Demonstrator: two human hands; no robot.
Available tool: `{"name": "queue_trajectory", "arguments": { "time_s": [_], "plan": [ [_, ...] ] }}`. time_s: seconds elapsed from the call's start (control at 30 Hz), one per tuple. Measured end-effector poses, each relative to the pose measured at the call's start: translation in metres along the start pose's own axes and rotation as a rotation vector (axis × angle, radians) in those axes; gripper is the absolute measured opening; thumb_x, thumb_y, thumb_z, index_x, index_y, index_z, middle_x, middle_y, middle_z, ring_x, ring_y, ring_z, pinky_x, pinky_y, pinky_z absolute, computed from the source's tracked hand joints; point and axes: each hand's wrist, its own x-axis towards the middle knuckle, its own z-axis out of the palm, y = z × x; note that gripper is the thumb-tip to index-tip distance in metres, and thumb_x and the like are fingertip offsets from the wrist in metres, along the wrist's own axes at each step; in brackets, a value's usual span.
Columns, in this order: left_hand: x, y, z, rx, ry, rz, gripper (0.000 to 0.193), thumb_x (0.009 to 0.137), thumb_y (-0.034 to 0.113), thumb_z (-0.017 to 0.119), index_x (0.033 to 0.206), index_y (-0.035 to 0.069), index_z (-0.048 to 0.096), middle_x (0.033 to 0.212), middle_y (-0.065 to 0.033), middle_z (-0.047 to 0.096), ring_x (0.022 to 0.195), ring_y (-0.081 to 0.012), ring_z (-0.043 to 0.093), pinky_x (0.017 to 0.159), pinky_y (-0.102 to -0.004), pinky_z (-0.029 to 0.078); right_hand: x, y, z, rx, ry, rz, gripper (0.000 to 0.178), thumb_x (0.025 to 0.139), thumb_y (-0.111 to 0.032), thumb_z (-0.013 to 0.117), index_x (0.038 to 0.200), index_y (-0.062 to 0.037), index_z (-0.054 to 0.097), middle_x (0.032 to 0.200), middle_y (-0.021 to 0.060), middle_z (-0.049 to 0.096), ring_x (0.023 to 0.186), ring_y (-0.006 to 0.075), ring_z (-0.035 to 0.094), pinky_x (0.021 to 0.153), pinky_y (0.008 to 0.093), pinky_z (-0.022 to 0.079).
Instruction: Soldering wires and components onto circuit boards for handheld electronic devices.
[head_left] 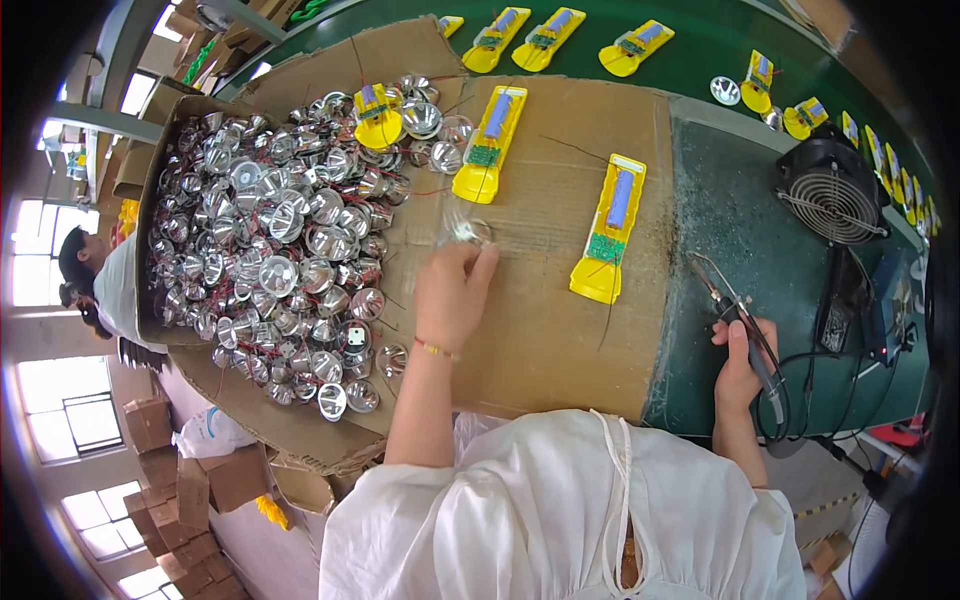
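Observation:
My left hand (455, 290) is over the cardboard sheet, fingers pinched at a silver reflector cup (468, 232) that is smeared by motion. In my right hand (743, 365) is a soldering iron (742, 330), its bent metal tip pointing up and left above the green bench. Two yellow housings, each with a purple battery cell and a green circuit board, lie on the cardboard: one housing (490, 145) beyond my left hand, another housing (607, 230) between my hands. Thin loose wires stick out from them.
A heap of silver reflector cups (280, 230) fills the left side, with another yellow housing (378, 118) on top. A black fan (832, 190) with a wire guard stands right. More yellow housings (636, 48) line the green surface at the back. A person (115, 285) is at far left.

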Motion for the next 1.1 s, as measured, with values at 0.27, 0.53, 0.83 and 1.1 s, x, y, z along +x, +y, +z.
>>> {"name": "queue_trajectory", "arguments": {
  "time_s": [0.27, 0.53, 0.83, 1.1],
  "plan": [
    [-0.009, 0.014, -0.021, 0.088, 0.128, 0.328, 0.032, 0.063, 0.011, 0.072, 0.093, 0.008, 0.06, 0.084, -0.0069, 0.055, 0.081, -0.0233, 0.053, 0.068, -0.0342, 0.043, 0.001, -0.005, -0.001, 0.031, -0.025, -0.026, 0.011, 0.084, -0.006, 0.056, 0.088, 0.0019, 0.051, 0.067, 0.0095, 0.058, 0.062, 0.0155, 0.058, 0.064, 0.0283, 0.049],
    [0.0, 0.022, 0.018, 0.37, -0.018, 0.626, 0.01, 0.069, 0.016, 0.067, 0.075, 0.011, 0.061, 0.087, 0.0001, 0.059, 0.089, -0.0231, 0.051, 0.08, -0.0384, 0.038, -0.002, -0.01, -0.003, 0.043, -0.054, -0.035, 0.012, 0.084, -0.007, 0.057, 0.089, 0.002, 0.05, 0.07, 0.0107, 0.059, 0.062, 0.0154, 0.058, 0.063, 0.0282, 0.049],
    [-0.019, 0.051, 0.016, -0.766, -0.336, -0.151, 0.01, 0.082, 0.008, 0.062, 0.084, -0.002, 0.061, 0.07, -0.0021, 0.062, 0.062, -0.0055, 0.055, 0.055, -0.0208, 0.045, -0.013, -0.036, 0.023, 0.062, -0.364, -0.035, 0.016, 0.082, -0.006, 0.059, 0.09, 0.0015, 0.048, 0.078, 0.0127, 0.059, 0.067, 0.0151, 0.06, 0.064, 0.0278, 0.05],
    [-0.012, 0.055, 0.051, -0.487, -0.093, 0.104, 0.008, 0.077, 0.006, 0.065, 0.076, -0.001, 0.062, 0.072, -0.009, 0.057, 0.061, -0.0175, 0.06, 0.058, -0.026, 0.049, -0.005, -0.034, 0.047, 0.008, -0.372, 0.139, 0.015, 0.082, -0.006, 0.06, 0.089, 0.0018, 0.049, 0.079, 0.0134, 0.062, 0.066, 0.0131, 0.059, 0.062, 0.0265, 0.049]
  ]
}}
